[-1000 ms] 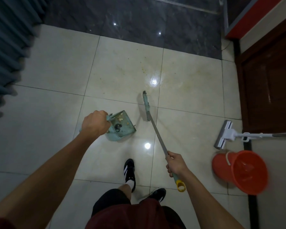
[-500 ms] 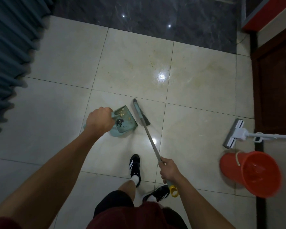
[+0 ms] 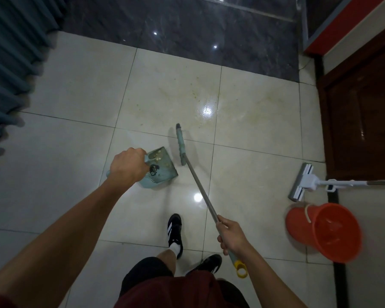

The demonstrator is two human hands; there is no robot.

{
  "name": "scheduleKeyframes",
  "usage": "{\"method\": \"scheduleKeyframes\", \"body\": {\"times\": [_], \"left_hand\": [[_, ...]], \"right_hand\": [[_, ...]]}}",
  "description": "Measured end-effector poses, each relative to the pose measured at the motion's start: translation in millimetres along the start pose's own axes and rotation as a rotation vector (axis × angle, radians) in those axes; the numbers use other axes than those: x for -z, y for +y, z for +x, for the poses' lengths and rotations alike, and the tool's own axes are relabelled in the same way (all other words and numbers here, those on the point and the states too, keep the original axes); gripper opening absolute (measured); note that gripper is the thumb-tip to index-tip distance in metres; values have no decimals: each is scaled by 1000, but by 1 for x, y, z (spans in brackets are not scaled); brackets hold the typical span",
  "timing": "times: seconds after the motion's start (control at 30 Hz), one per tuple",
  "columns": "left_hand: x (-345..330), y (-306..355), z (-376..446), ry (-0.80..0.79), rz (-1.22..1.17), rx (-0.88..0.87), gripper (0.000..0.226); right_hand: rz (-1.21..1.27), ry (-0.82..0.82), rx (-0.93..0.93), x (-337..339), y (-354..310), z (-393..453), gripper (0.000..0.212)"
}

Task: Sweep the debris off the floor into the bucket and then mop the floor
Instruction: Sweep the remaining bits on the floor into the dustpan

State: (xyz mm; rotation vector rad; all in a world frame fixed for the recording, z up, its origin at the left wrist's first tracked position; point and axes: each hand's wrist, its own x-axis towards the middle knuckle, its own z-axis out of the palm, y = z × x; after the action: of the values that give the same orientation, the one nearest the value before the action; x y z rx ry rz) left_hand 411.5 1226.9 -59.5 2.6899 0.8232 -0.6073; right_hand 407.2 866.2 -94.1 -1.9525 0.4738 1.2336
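My left hand (image 3: 127,167) grips the handle of a teal dustpan (image 3: 162,172) resting on the pale tiled floor; small yellowish crumbs and a dark bit lie inside it. My right hand (image 3: 232,236) holds the metal handle of a teal broom (image 3: 181,144), whose head stands on the floor just right of the dustpan's mouth. An orange bucket (image 3: 333,232) sits on the floor at the right. A white flat mop (image 3: 302,181) lies with its head just above the bucket. Faint yellowish stains (image 3: 196,96) and specks mark the tile beyond the broom.
Blue-grey curtain folds (image 3: 11,70) hang along the left edge. A dark marble strip (image 3: 187,30) runs across the far floor. A brown wooden door (image 3: 362,112) fills the right side. My black shoes (image 3: 175,232) stand between the dustpan and the bucket.
The broom head has swung away from the dustpan's mouth, outward and to the right. The dustpan stays in my left hand at about the same spot.
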Motion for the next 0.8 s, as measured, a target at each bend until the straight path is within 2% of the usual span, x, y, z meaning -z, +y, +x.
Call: {"method": "scheduleKeyframes", "body": {"times": [0.13, 0.37, 0.6, 0.8], "left_hand": [[1, -10, -6, 2, 3, 22, 14], [-9, -34, -13, 36, 39, 59, 11], [-22, -16, -15, -3, 87, 31, 25], [-35, -13, -41, 24, 96, 4, 23]], "right_hand": [[-65, 66, 12, -13, 3, 14, 44], [-109, 46, 13, -42, 9, 24, 39], [127, -94, -102, -68, 18, 17, 45], [183, -109, -19, -63, 46, -19, 45]]}}
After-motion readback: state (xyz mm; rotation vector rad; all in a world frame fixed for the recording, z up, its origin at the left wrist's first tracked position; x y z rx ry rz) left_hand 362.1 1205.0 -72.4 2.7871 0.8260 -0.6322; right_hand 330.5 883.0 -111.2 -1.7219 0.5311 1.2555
